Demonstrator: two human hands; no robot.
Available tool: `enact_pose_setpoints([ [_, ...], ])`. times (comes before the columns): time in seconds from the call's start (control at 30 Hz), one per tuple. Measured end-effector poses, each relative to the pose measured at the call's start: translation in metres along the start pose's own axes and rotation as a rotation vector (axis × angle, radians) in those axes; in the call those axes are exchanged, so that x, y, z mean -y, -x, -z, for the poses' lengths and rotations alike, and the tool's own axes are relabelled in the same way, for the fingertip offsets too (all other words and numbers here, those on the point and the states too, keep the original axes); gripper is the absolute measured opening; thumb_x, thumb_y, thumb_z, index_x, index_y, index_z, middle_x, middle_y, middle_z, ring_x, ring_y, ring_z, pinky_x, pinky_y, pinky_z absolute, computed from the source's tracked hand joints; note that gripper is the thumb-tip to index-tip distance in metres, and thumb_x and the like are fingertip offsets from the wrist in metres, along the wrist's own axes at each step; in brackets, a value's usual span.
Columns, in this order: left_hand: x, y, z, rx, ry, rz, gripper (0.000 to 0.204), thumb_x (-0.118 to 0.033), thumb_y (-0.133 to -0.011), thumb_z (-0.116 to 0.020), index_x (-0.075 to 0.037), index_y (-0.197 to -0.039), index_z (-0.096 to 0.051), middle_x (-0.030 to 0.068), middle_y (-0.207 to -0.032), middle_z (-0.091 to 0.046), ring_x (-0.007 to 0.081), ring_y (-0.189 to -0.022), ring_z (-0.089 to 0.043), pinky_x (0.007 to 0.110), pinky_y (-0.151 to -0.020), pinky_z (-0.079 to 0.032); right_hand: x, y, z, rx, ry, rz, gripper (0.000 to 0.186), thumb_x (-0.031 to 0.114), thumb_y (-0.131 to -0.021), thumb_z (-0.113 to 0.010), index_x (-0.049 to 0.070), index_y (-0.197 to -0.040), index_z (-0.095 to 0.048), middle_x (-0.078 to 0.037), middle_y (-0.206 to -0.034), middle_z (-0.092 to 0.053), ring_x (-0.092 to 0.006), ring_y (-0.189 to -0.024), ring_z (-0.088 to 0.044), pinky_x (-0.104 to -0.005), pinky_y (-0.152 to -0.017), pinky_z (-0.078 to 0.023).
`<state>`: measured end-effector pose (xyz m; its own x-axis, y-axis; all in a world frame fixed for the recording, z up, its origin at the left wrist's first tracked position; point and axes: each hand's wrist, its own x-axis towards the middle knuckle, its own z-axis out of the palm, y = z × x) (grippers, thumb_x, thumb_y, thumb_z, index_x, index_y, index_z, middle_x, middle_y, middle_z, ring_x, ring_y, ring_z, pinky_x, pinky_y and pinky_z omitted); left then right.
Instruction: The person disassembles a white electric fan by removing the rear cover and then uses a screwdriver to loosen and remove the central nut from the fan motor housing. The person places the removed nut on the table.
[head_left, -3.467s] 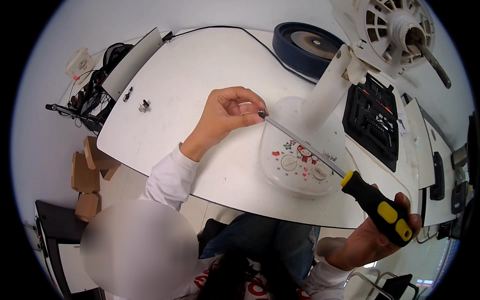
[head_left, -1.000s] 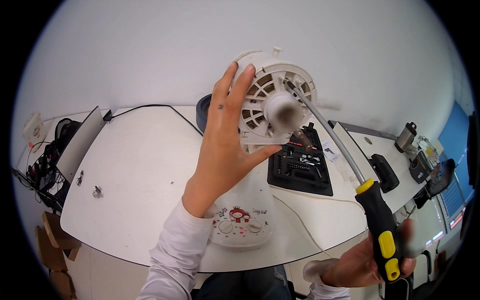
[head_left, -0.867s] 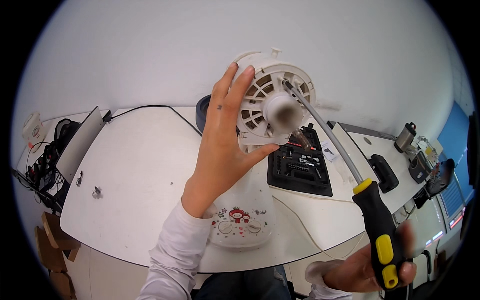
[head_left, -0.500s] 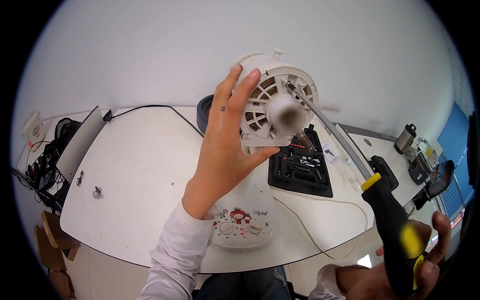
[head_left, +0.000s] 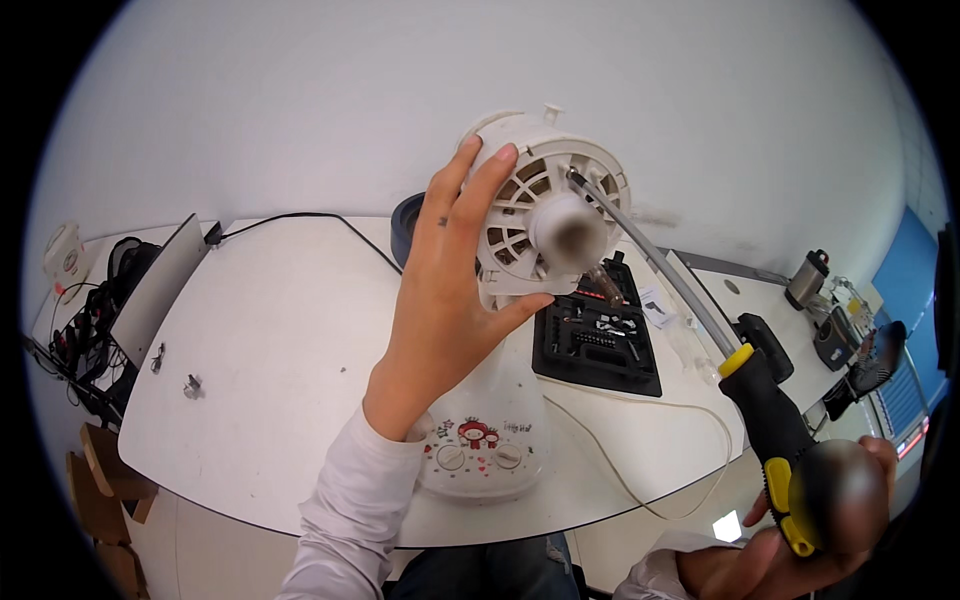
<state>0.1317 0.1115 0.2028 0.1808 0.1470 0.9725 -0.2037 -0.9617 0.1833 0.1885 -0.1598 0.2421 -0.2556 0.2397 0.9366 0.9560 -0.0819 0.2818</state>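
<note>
A white fan motor housing (head_left: 520, 195) with a slotted round cover stands upright above its white base (head_left: 480, 485), which has two knobs and red cartoon figures. My left hand (head_left: 435, 290) grips the housing from the left, fingers over its upper side and thumb beneath the cover. A long screwdriver (head_left: 760, 395) with a black and yellow handle slants up from the lower right. Its tip rests in a recess near the top of the cover. Around the handle's end are the closed fingers of my right hand (head_left: 785, 572), partly hidden by the blurred handle.
A black tool case (head_left: 600, 350) with bits lies open behind the base on the white table (head_left: 250, 400). A pale cord (head_left: 690, 400) loops on the right. Behind the housing is a dark blue round object (head_left: 405, 225). Small metal parts (head_left: 193, 387) lie at left.
The screwdriver handle has turned about its length, and my right hand's fingers have shifted around it. The tip stays at the same recess. My left hand keeps its hold.
</note>
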Motion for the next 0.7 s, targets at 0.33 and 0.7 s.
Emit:
enact_pose_setpoints([
  [0.33, -0.001, -0.001, 0.001, -0.014, 0.020, 0.020, 0.104, -0.017, -0.053, -0.087, -0.008, -0.139, -0.029, 0.0134, -0.143, -0.034, 0.0306, -0.128, -0.040, 0.038, -0.105, -0.038, 0.013, 0.003, 0.006, 0.100, 0.199, -0.216, 0.040, 0.025, -0.092, -0.042, 0.012, -0.129, -0.034, -0.022, -0.120, -0.042, -0.0211, -0.079, -0.056, -0.0217, -0.053, -0.047],
  [0.7, -0.003, -0.001, 0.002, -0.009, 0.011, 0.018, 0.101, -0.017, -0.053, -0.087, -0.008, -0.138, -0.032, 0.0141, -0.143, -0.035, 0.0312, -0.127, -0.041, 0.038, -0.103, -0.041, 0.012, 0.000, -0.001, -0.014, 0.022, -0.094, 0.035, 0.017, -0.091, -0.054, -0.004, -0.114, -0.039, -0.025, -0.106, -0.049, -0.0363, -0.093, -0.053, -0.0388, -0.076, -0.050],
])
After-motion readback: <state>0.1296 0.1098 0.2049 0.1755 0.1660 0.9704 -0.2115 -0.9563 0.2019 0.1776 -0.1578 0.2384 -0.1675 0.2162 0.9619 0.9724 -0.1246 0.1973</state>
